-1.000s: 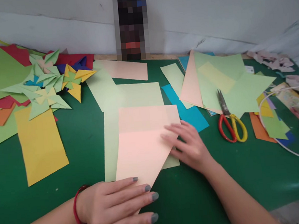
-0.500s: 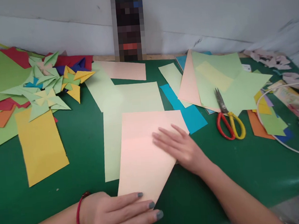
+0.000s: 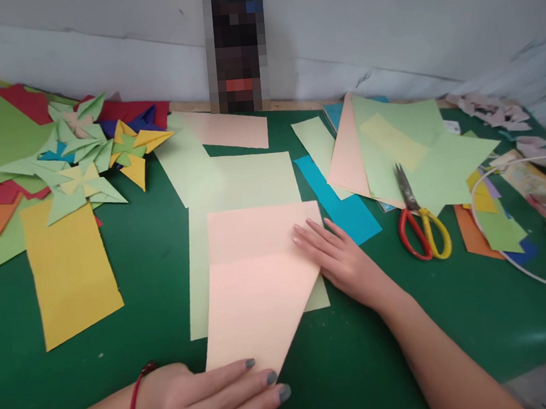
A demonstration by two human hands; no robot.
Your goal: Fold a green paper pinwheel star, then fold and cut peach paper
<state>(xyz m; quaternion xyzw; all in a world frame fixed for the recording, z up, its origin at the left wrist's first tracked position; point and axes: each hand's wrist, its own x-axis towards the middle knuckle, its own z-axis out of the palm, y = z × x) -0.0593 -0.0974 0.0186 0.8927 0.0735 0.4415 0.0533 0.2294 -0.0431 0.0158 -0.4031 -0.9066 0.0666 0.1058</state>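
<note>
A pale pink sheet of paper (image 3: pixel 251 288), with one slanted edge on the right, lies over a light green sheet (image 3: pixel 252 178). My left hand (image 3: pixel 212 398) rests across the pink paper's near end, fingers stretched out and open; the lowest part of the hand is cut off by the frame. On the right edge of the pink paper my right hand (image 3: pixel 341 256) lies flat and open, its fingertips on the paper near the upper right corner. To the right of that hand is a blue paper strip (image 3: pixel 349 214).
Scissors (image 3: pixel 418 215) with red and yellow handles lie to the right, by larger green sheets (image 3: pixel 459 164). Folded paper stars (image 3: pixel 82 181) are piled at the left above a yellow sheet (image 3: pixel 73 277). A white cable (image 3: pixel 518 264) curves at the right. A wall stands behind.
The pink paper has shifted slightly left, uncovering more of the green sheet at its right. My right hand has slid a little right toward the paper's edge; my left hand moved slightly left.
</note>
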